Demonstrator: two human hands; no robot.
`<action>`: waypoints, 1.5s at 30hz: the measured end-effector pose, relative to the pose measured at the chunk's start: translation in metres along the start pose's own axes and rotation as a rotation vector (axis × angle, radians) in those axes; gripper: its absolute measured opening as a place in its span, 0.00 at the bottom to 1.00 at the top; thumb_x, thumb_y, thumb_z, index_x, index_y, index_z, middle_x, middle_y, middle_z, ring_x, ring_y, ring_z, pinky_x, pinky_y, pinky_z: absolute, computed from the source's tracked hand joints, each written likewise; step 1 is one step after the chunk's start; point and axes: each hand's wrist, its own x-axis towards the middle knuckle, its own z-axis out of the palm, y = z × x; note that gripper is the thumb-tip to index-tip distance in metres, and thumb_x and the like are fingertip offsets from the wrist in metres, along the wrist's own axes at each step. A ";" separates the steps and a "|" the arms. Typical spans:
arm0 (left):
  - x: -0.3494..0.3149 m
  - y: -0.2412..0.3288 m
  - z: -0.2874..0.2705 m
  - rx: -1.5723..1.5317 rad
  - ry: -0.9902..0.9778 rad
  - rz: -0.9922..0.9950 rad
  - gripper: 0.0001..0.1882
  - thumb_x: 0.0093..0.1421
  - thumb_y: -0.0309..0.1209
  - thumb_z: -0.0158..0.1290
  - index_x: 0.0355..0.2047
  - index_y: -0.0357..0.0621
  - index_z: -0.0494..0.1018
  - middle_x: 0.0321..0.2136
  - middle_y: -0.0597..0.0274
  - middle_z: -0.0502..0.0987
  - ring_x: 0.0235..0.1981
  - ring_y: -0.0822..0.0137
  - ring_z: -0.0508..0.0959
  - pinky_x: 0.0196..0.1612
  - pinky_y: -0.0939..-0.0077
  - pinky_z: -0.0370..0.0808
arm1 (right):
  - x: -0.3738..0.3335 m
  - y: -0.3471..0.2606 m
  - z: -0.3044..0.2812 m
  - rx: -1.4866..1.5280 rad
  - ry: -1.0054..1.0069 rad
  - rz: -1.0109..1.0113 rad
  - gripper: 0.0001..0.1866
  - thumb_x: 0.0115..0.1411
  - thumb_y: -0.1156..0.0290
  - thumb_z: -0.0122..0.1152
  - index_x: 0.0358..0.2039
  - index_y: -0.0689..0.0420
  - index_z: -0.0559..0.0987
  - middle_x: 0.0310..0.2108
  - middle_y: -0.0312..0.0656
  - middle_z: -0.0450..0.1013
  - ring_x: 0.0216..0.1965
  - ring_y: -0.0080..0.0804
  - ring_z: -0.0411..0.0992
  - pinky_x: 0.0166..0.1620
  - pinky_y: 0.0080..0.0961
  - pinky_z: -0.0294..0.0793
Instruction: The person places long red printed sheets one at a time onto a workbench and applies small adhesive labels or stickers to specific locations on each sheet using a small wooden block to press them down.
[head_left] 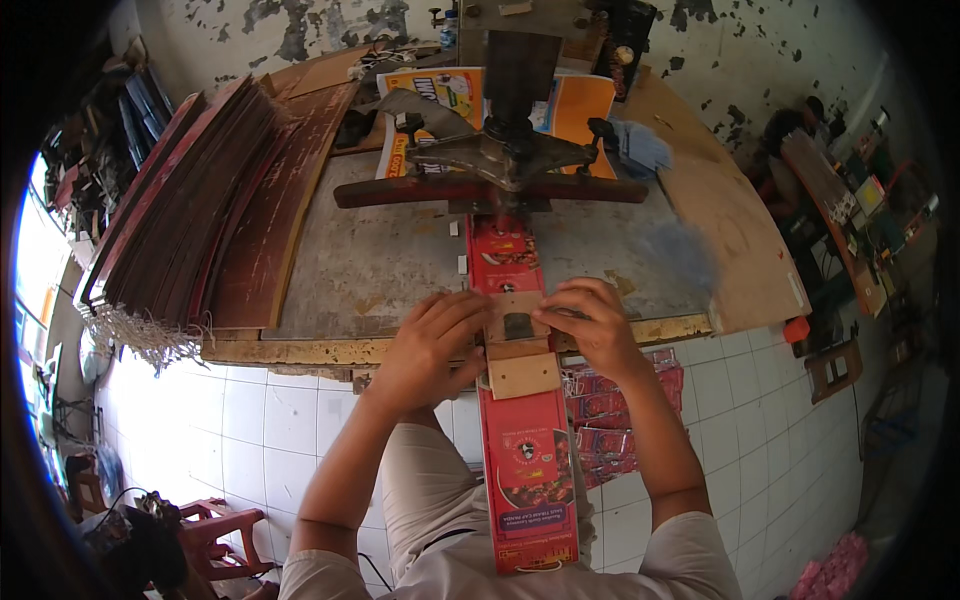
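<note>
A long red printed strip (pixel 530 480) runs from my lap up onto the metal-topped table, its far part reaching under the head of a screw press (pixel 510 160). Across it, at the table's front edge, lies a brown card (pixel 516 300) with a dark rectangular patch. A second brown piece (pixel 525 376) with small holes sits just nearer to me. My left hand (pixel 435 345) is curled at the left edge of the card, its fingertips partly hidden. From the right, my right hand (pixel 597 325) pinches the card's edge between thumb and fingers.
A tall stack of dark red boards (pixel 190 200) stands on the table's left. Printed orange sheets (pixel 585 105) lie behind the press, with bluish plastic (pixel 640 148) at right. Red printed packs (pixel 610 420) are below the table's edge. A red stool (pixel 220 540) stands lower left.
</note>
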 end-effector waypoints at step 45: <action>-0.012 -0.004 0.014 -0.090 0.042 -0.032 0.16 0.63 0.26 0.67 0.52 0.49 0.88 0.58 0.66 0.88 0.63 0.60 0.84 0.71 0.50 0.74 | 0.058 -0.006 -0.010 0.274 -0.456 0.339 0.34 0.60 0.48 0.83 0.61 0.56 0.88 0.60 0.46 0.84 0.68 0.48 0.74 0.75 0.46 0.64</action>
